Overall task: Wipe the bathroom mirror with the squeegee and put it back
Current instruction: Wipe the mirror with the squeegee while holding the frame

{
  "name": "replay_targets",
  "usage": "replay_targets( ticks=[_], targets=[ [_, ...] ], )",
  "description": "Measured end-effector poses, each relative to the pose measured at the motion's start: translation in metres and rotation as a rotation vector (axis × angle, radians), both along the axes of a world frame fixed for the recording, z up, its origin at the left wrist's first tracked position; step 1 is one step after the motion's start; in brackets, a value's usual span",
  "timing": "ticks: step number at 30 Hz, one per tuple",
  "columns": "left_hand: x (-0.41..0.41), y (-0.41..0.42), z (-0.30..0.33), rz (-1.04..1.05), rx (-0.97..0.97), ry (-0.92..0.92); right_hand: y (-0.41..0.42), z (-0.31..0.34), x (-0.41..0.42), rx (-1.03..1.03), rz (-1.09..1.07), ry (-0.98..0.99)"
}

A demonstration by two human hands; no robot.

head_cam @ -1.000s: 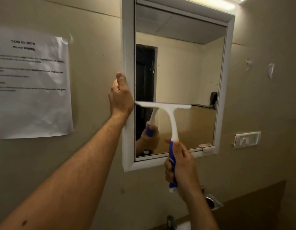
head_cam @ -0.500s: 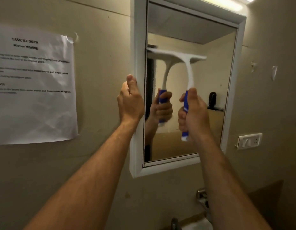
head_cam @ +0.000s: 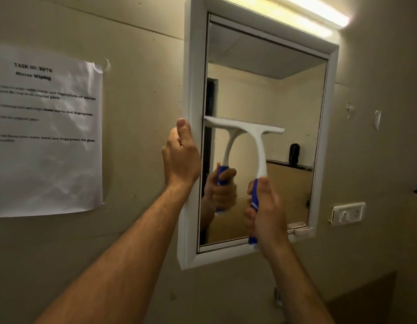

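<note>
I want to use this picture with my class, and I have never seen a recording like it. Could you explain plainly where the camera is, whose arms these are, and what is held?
There is no machine here. The one view comes from a camera worn on a person's head, looking forward, so the two bare arms are the wearer's own. The left hand grips the left side of the white frame of the mirror, thumb upward. The right hand is closed around the blue handle of a squeegee, whose white blade lies level against the glass near the left side; you also see its reflection. A printed sheet headed "Mirror Wiping" is on the wall to the left, a lamp glows above, and a wall switch sits on the right.
</note>
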State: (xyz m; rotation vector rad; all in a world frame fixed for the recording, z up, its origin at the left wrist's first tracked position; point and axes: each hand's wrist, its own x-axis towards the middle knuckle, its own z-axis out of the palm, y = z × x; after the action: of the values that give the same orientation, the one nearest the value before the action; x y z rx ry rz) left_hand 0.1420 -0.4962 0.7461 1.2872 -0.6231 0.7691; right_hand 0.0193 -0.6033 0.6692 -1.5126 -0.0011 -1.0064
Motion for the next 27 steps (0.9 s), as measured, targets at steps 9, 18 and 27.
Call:
replay_targets(
  ticks=[9,18,27],
  targets=[
    [-0.004,-0.001,0.002,0.033,0.002,-0.008,0.0,0.122,0.007,-0.013,0.009,-0.158],
    [-0.002,0.0,0.002,0.013,-0.01,-0.02,-0.005,0.086,0.016,0.007,0.033,-0.052],
    [-0.007,0.0,0.002,-0.013,0.001,0.033,-0.001,0.037,-0.002,0.016,0.014,0.019]
  ],
)
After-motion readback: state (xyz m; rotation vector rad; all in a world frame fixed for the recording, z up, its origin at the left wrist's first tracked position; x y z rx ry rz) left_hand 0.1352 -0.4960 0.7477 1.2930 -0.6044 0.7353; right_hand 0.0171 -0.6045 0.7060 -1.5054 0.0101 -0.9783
